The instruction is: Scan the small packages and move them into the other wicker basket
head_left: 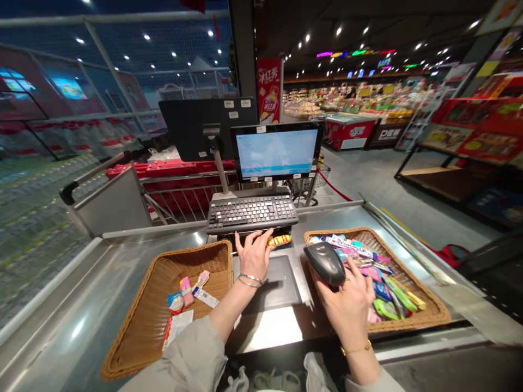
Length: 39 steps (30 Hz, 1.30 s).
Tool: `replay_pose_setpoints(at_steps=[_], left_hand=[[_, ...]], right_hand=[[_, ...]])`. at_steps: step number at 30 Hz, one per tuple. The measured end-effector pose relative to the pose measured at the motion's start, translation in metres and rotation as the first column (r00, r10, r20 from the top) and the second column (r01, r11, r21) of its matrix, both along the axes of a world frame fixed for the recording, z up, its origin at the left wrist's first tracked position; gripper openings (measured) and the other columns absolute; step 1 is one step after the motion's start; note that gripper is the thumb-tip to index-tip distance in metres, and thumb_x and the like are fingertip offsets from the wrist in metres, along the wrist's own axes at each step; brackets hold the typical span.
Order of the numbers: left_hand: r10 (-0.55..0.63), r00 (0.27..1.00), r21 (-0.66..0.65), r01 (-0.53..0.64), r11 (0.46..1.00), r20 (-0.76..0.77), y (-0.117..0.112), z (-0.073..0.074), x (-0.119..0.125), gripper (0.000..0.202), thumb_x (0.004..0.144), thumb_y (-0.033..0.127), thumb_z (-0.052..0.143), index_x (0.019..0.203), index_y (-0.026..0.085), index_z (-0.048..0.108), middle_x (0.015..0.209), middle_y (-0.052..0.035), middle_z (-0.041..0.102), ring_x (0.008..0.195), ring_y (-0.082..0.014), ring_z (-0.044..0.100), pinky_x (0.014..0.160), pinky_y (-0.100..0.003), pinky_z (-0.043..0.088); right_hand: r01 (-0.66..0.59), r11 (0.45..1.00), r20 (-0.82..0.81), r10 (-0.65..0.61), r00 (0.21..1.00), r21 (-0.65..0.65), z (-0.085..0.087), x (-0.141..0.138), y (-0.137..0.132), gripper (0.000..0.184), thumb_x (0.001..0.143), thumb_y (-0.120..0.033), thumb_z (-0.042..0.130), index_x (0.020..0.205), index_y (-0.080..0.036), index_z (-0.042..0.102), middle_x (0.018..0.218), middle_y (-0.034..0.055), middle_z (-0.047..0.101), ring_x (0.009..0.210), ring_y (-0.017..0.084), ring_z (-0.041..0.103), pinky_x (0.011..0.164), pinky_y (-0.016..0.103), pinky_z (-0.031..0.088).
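My right hand [352, 298] is closed around a black barcode scanner [324, 263], whose head points left over the edge of the right basket. My left hand [254, 256] is just in front of the black keyboard [253, 212], with a small yellow-and-red striped item [279, 240] pinched at the thumb side; its exact kind is unclear. To the right, a wicker basket [443, 313] is piled with small colourful packaged goods [384, 294]. The left wicker basket [134, 310] has several small items in it, among them a pink pack [186, 291] and a white-and-blue pack [205, 297].
A lit monitor [280, 151] stands behind the keyboard, beside a second screen [204, 128] facing away. The metal counter [81, 305] runs beneath both baskets. Beyond are a shopping cart [183, 196] and store shelves [469, 125]. White plastic bags [314, 370] hang near my body.
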<state>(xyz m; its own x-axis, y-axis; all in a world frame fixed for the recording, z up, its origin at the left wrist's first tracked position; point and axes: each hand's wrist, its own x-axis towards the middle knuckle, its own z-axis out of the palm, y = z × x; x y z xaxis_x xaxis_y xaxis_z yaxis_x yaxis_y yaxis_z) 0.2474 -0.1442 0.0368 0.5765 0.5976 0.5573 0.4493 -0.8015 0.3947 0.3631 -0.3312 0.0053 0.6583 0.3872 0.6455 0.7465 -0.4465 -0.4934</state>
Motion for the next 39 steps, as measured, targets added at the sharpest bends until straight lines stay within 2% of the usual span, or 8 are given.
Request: replay_pose_setpoints(at_steps=[6,15,20,24,31,33,36,39], left_hand=[[-0.143,0.989,0.044,0.144,0.989,-0.033,-0.004,-0.004,0.018,0.04,0.088,0.025,0.06,0.127,0.034,0.056,0.1,-0.0012,0.073,0.111,-0.0232,0.056,0.114,-0.058,-0.003],[-0.337,0.935,0.153,0.351,0.924,-0.108,-0.013,-0.008,0.045,0.023,0.09,0.025,0.057,0.109,0.035,0.065,0.1,0.003,0.073,0.11,-0.0206,0.055,0.113,-0.059,0.003],[-0.423,0.894,0.176,0.445,0.878,-0.15,-0.014,-0.015,0.059,0.021,0.09,0.032,0.058,0.108,0.039,0.067,0.099,0.0049,0.074,0.102,-0.0189,0.054,0.108,-0.051,0.022],[-0.536,0.821,0.147,0.565,0.812,-0.197,-0.016,-0.022,0.072,0.018,0.09,0.037,0.057,0.103,0.037,0.07,0.099,0.0055,0.074,0.096,-0.0181,0.05,0.091,-0.038,0.038],[-0.693,0.659,0.102,0.742,0.663,-0.293,-0.025,-0.027,0.095,0.023,0.093,0.038,0.051,0.105,0.036,0.071,0.103,0.0027,0.074,0.092,-0.017,0.054,0.078,-0.033,0.043],[-0.745,0.597,0.073,0.792,0.606,-0.299,-0.029,-0.03,0.105,0.025,0.095,0.034,0.049,0.106,0.034,0.07,0.105,0.0015,0.073,0.094,-0.0166,0.056,0.08,-0.032,0.045],[-0.81,0.505,0.018,0.851,0.524,-0.296,-0.035,-0.04,0.12,0.029,0.097,0.026,0.043,0.112,0.029,0.068,0.116,-0.0007,0.069,0.109,-0.017,0.057,0.094,-0.033,0.046],[-0.803,0.506,-0.018,0.843,0.538,-0.313,-0.037,-0.053,0.128,0.037,0.095,0.018,0.042,0.127,0.025,0.058,0.134,-0.0049,0.058,0.131,-0.0203,0.044,0.107,-0.039,0.041]], right_hand=[[0.084,0.996,-0.007,-0.084,0.996,0.013,0.004,0.009,-0.016,0.035,0.081,-0.052,0.056,0.087,-0.02,0.068,0.101,0.0106,0.07,0.123,0.031,0.049,0.107,0.056,0.021],[0.232,0.972,-0.046,-0.23,0.972,0.036,-0.001,0.025,-0.045,0.036,0.078,-0.051,0.056,0.081,-0.018,0.067,0.106,0.0127,0.069,0.124,0.032,0.049,0.109,0.054,0.02],[0.314,0.947,-0.072,-0.31,0.948,0.064,-0.002,0.035,-0.061,0.041,0.076,-0.057,0.056,0.079,-0.017,0.066,0.103,0.0146,0.069,0.12,0.032,0.051,0.107,0.053,0.024],[0.367,0.924,-0.1,-0.357,0.929,0.104,0.001,0.04,-0.071,0.044,0.074,-0.059,0.057,0.077,-0.016,0.065,0.102,0.0163,0.067,0.117,0.032,0.053,0.104,0.051,0.03],[0.421,0.898,-0.102,-0.41,0.906,0.127,0.002,0.047,-0.085,0.047,0.073,-0.06,0.057,0.083,-0.015,0.067,0.105,0.0164,0.066,0.114,0.032,0.056,0.101,0.049,0.037],[0.435,0.892,-0.126,-0.421,0.898,0.122,0.0,0.05,-0.089,0.05,0.073,-0.06,0.058,0.088,-0.013,0.068,0.109,0.0168,0.066,0.114,0.032,0.056,0.101,0.048,0.038],[0.463,0.879,-0.15,-0.446,0.883,0.116,-0.003,0.052,-0.093,0.054,0.072,-0.06,0.059,0.094,-0.012,0.069,0.113,0.0173,0.065,0.112,0.032,0.057,0.101,0.049,0.038],[0.484,0.868,-0.163,-0.465,0.87,0.109,-0.006,0.054,-0.096,0.056,0.072,-0.06,0.061,0.098,-0.011,0.069,0.116,0.0187,0.063,0.112,0.032,0.056,0.1,0.049,0.039]])
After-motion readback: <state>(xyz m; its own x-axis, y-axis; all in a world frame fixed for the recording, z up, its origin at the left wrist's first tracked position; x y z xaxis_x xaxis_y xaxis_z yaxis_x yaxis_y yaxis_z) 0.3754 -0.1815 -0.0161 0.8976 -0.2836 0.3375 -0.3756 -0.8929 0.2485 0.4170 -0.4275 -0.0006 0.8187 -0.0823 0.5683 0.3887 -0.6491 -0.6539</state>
